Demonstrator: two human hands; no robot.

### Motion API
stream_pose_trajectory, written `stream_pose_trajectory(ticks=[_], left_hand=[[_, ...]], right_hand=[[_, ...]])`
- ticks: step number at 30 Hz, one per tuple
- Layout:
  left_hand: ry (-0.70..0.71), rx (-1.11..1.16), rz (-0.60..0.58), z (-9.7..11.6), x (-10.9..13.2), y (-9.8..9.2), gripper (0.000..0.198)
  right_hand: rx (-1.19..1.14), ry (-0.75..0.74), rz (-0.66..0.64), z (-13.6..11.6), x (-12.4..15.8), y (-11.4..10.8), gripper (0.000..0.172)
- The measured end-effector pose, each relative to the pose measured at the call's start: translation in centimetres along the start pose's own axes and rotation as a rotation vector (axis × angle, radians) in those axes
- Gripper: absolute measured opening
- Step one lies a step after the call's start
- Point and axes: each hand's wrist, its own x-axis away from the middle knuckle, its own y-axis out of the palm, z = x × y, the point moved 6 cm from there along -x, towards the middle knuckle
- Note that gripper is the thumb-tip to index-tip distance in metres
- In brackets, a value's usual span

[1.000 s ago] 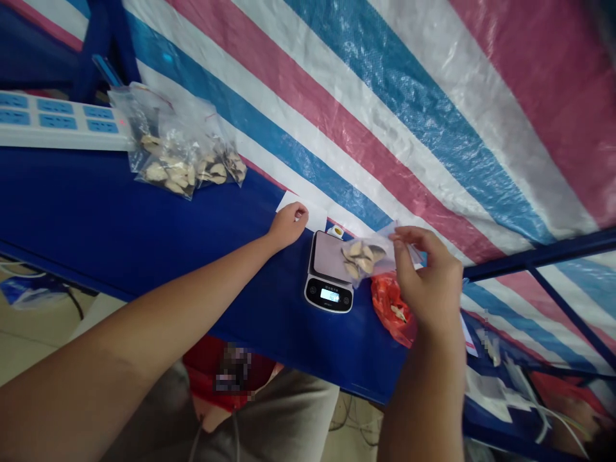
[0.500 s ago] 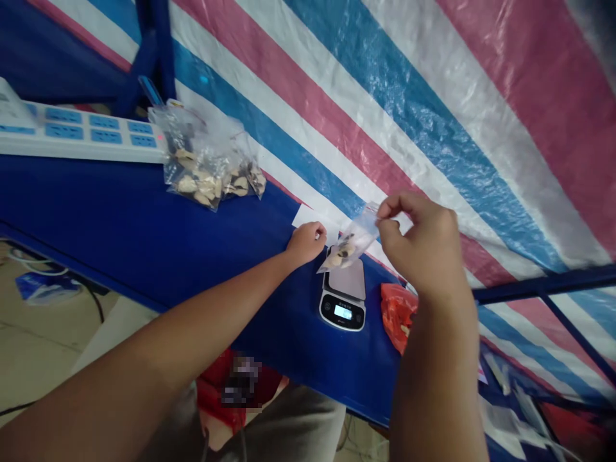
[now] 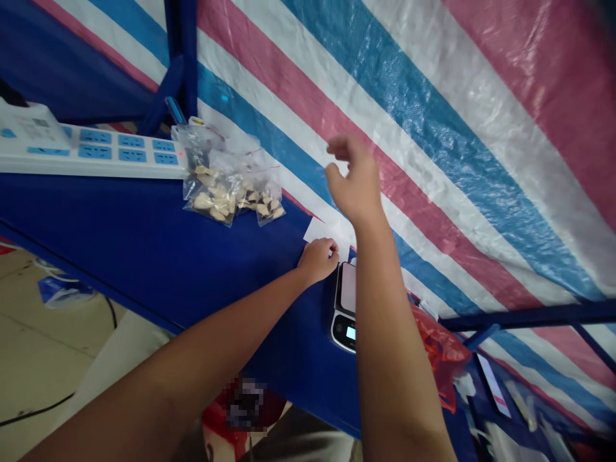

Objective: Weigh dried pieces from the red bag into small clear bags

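My right hand (image 3: 353, 176) is raised in front of the striped sheet, thumb and fingers apart, with nothing visible between them. My left hand (image 3: 318, 261) rests with curled fingers at the edge of a white sheet (image 3: 315, 228), just left of the digital kitchen scale (image 3: 344, 330). Whatever the left fingers may hold is hidden. My right forearm covers the scale's right side; its display is lit. Clear plastic bags (image 3: 216, 196) of pale, dark-edged dried pieces lie together at the back of the blue table, the rightmost bag (image 3: 267, 202) among them.
A white power strip (image 3: 139, 151) runs along the table's back left. A red plastic bag (image 3: 445, 353) lies right of my right forearm. The striped sheet (image 3: 423, 141) hangs behind the table, with a blue frame post (image 3: 183, 58) at left. A phone-like slab (image 3: 493, 385) lies at far right.
The small bag of pieces has left my right hand, and another bag now lies at the right of the group. My right hand has moved left and up. My left hand stays beside the scale.
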Motion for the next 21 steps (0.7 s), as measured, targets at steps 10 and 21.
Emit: stream_pose_trajectory(ticks=[10, 21], left_hand=[[0.041, -0.013, 0.067, 0.5, -0.1, -1.3, 0.016], [-0.089, -0.012, 0.135, 0.4, 1.2, -3.5, 0.017]], right_hand=[[0.113, 0.95, 0.534, -0.7, 38.1, -12.8, 0.024], [0.801, 0.907, 0.175, 5.6, 46.1, -17.2, 0.047]])
